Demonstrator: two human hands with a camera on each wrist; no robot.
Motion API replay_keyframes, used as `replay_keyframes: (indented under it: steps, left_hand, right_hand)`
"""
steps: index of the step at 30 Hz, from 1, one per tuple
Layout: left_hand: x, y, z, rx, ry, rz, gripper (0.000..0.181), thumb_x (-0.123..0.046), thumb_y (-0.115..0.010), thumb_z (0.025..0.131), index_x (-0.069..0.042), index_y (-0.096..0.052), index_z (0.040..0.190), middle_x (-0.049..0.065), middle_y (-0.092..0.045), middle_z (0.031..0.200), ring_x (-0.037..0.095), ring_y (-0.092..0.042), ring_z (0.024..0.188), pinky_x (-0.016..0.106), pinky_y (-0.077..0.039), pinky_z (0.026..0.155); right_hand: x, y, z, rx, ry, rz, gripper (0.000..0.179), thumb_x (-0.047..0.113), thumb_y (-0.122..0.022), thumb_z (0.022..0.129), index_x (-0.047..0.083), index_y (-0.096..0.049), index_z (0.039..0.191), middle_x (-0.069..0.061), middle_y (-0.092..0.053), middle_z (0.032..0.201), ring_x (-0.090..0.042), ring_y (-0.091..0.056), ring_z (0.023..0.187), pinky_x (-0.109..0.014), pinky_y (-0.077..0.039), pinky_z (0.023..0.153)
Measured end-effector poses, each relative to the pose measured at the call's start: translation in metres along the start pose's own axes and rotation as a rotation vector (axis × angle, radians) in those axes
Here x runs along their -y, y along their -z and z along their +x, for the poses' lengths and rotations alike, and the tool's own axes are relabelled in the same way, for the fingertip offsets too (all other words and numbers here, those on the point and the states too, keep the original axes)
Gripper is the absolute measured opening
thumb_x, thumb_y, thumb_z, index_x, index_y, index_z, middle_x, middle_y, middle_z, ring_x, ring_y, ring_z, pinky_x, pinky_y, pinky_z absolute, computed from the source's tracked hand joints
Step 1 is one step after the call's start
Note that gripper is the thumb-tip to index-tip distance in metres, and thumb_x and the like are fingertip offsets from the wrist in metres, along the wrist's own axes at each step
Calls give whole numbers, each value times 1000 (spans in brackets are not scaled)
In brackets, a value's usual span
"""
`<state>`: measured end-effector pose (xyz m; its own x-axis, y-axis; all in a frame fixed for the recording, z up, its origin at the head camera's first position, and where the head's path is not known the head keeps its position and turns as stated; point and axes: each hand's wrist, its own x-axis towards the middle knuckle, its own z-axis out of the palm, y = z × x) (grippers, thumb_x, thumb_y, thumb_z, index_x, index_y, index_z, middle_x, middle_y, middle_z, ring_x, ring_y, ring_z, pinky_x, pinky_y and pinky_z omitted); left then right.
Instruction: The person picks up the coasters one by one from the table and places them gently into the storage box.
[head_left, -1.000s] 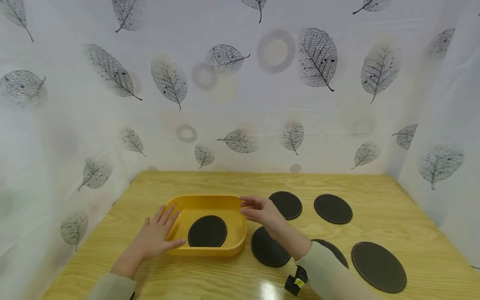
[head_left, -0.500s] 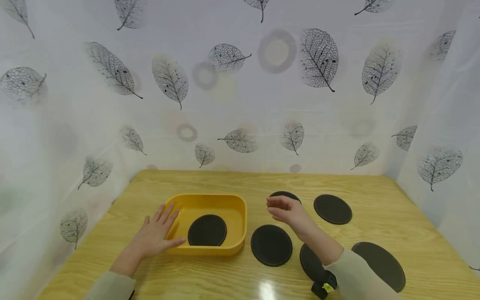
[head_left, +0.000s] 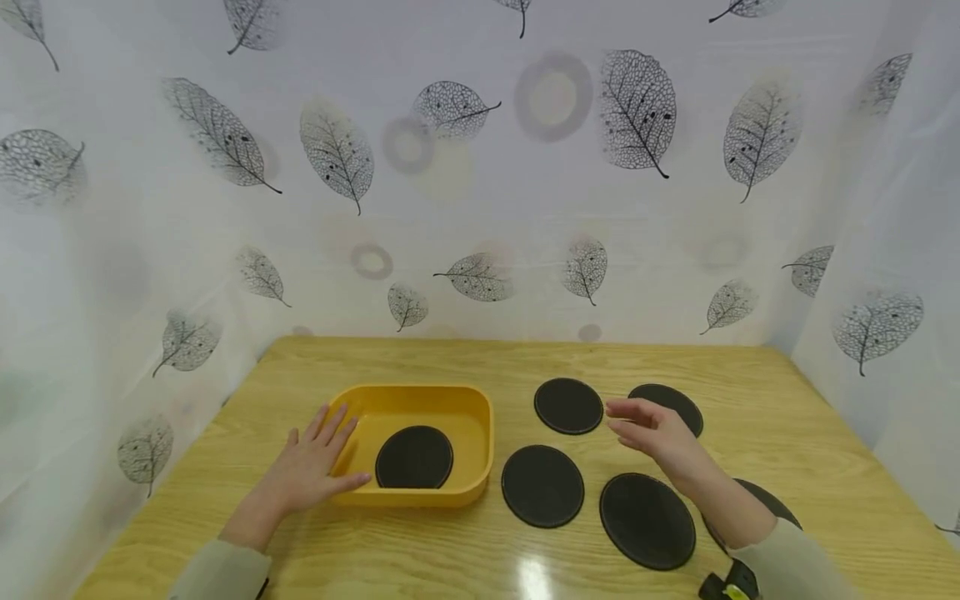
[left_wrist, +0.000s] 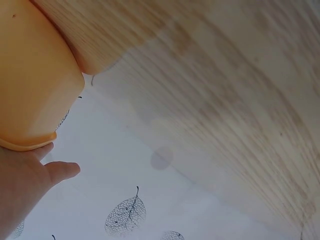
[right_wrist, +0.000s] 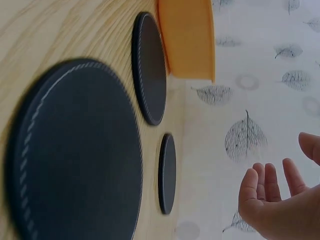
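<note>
My left hand [head_left: 303, 471] rests with spread fingers on the left side of a yellow plastic tray [head_left: 420, 498]. In the left wrist view, the thumb and a fingertip show at the tray's edge [left_wrist: 30, 146]. One round black coaster [head_left: 415, 458] lies inside the tray. Above the table, my right hand [head_left: 663, 433] hovers holding nothing, its fingers loosely bent. It partly covers the back right coaster [head_left: 672, 395]. Around it lie further coasters, one at the back [head_left: 568, 407], one beside the tray [head_left: 543, 487], and a nearer one [head_left: 647, 522] with pale edge stitching [right_wrist: 80, 150].
Another black coaster [head_left: 772, 503] lies at the right, partly hidden by my right forearm. The wooden table [head_left: 420, 554] ends at a white curtain [head_left: 480, 208] printed with leaves, which stands behind and along both sides.
My right hand has moved right from the tray's right rim, across the coasters, to the back right one. My left hand and the coaster in the tray stay in place.
</note>
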<state>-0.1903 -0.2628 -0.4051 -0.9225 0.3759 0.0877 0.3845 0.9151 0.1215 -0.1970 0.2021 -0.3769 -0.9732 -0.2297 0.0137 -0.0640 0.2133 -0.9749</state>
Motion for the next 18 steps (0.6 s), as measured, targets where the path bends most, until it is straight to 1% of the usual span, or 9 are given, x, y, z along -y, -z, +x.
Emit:
replay_keyframes:
  steps: [5, 8, 10, 13, 14, 16, 18]
  left_hand:
    - [-1, 2, 0, 4, 1, 2, 84, -61, -48, 79, -2, -30, 137, 17, -16, 144, 37, -7, 130, 68, -17, 87]
    - [-1, 2, 0, 5, 1, -1, 84, -60, -48, 79, -2, -30, 137, 17, -16, 144, 38, -7, 130, 68, -17, 87]
    - [-1, 1, 0, 4, 1, -2, 84, -60, -48, 79, -2, -30, 137, 17, -16, 144, 38, -7, 130, 68, -17, 87]
    - [-1, 1, 0, 2, 1, 1, 84, -60, -48, 79, -2, -30, 137, 17, -16, 144, 38, -7, 130, 68, -17, 87]
    - [-1, 1, 0, 2, 0, 0, 84, -60, -48, 79, -2, -30, 137, 17, -16, 144, 38, -7, 130, 68, -17, 87]
    - [-1, 0, 0, 0, 0, 2, 84, -60, -48, 79, -2, -29, 137, 17, -16, 144, 38, -7, 130, 68, -17, 87]
    - [-2, 0, 0, 1, 0, 3, 84, -60, -48, 79, -2, -29, 137, 17, -16, 144, 38, -7, 130, 68, -17, 87]
  right_hand:
    - [-9, 23, -13, -40, -20, -38, 49, 21, -55, 88, -9, -41, 125, -25, -43, 122, -7, -53, 97, -30, -45, 81]
    - [-17, 34, -21, -55, -38, -47, 51, 21, -54, 89, -11, -38, 125, -24, -43, 122, -1, -53, 94, -28, -46, 80]
    - [-22, 42, -26, -62, -49, -52, 51, 21, -53, 89, -11, -37, 125, -19, -46, 120, 0, -52, 94, -26, -46, 79]
    - [-29, 53, -33, -74, -67, -48, 48, 20, -52, 90, -9, -39, 125, -3, -51, 113, 3, -52, 93, -24, -45, 78]
    - [-32, 57, -35, -80, -72, -43, 45, 20, -52, 90, -7, -41, 125, 3, -52, 110, 3, -52, 93, -23, -45, 78]
    - [-37, 65, -40, -89, -74, -34, 35, 18, -52, 90, 3, -48, 121, 12, -53, 106, 4, -52, 92, -21, -45, 77]
    - [-42, 72, -44, -96, -71, -13, 25, 15, -51, 90, 15, -54, 115, 18, -53, 101, 5, -52, 91, -19, -45, 75]
